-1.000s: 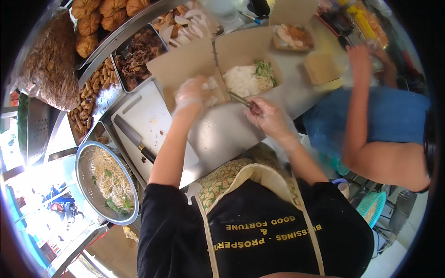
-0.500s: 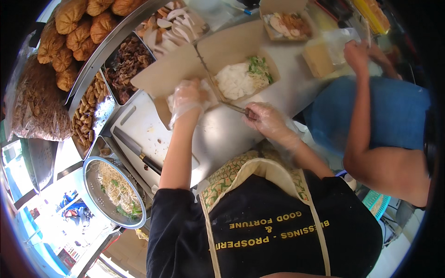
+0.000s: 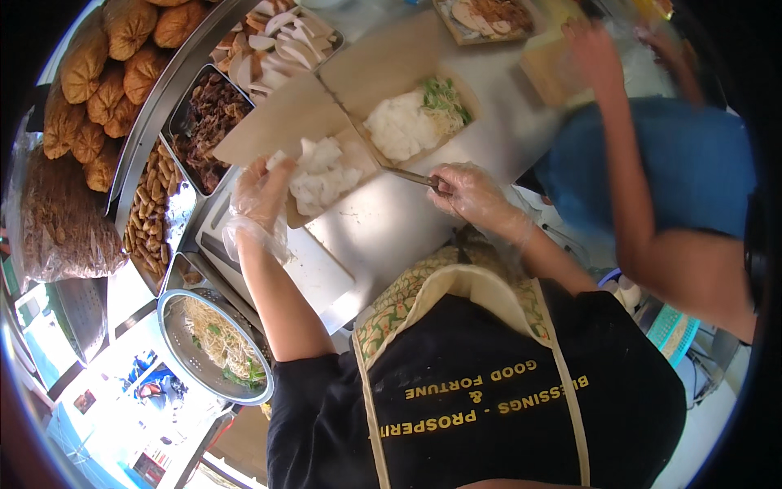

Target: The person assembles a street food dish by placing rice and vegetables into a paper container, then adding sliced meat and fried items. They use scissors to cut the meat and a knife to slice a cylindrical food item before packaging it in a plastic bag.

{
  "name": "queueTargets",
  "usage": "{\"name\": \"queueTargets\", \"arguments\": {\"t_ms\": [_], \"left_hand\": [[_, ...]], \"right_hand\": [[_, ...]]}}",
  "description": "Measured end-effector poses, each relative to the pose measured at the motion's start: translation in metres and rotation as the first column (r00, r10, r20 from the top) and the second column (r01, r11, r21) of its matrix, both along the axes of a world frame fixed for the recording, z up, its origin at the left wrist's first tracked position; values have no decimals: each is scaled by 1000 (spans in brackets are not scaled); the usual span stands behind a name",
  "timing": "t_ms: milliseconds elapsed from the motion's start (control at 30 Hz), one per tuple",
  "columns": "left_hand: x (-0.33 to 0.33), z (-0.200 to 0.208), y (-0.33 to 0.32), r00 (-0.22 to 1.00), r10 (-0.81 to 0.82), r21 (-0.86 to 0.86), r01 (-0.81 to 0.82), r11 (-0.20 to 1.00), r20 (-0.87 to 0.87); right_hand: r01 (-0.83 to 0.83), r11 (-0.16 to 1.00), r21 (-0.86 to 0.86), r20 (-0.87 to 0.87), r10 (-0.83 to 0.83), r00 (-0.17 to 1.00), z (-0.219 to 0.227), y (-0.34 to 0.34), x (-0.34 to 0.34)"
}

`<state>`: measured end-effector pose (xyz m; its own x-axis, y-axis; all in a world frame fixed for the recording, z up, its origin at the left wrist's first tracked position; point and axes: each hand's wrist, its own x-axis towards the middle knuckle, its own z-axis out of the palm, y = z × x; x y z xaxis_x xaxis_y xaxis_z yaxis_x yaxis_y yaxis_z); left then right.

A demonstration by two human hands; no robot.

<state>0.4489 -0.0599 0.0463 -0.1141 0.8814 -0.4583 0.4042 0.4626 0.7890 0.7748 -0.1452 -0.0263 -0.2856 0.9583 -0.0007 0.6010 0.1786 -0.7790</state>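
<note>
White rice-cake pieces [image 3: 319, 173] meet the left hand's [image 3: 259, 196] loosely open grip; right hand [image 3: 466, 191] clasps tongs [image 3: 411, 176].

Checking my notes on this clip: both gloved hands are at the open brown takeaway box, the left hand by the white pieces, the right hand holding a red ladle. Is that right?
Not quite. In the head view the right hand holds slim metal tongs, not a red ladle. The rest stands: the left hand is by the white pieces in the open brown box.

Bright daylight, strongest below-left of the steel counter [image 3: 391, 220], where surfaces wash out white. The counter shows soft glare. Fisheye bending and a black rim darken the edges; the far arm [image 3: 619, 122] right of the counter is motion-blurred.
</note>
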Motion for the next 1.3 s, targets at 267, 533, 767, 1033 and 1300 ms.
{"name": "queueTargets", "arguments": {"t_ms": [267,533,767,1033,1300], "left_hand": [[40,-77,5,765,-105,112,227,968,-636],[-5,-42,-42,714,-41,198,247,949,-699],[-217,28,-198,322,311,74,-581,811,-894],[-343,-27,-358,611,631,-296,-788,539,-478],[-322,16,-321,591,387,-147,-658,738,-707]], "right_hand": [[-69,997,-42,20,70,997,-6,-10,-16],[-58,986,-158,69,70,995,2,-16,-18],[142,966,-218,212,-95,973,4,-9,-14],[-64,965,-254,199,117,973,3,-7,-59],[-217,950,-226,117,248,962,1,-6,-107]]}}
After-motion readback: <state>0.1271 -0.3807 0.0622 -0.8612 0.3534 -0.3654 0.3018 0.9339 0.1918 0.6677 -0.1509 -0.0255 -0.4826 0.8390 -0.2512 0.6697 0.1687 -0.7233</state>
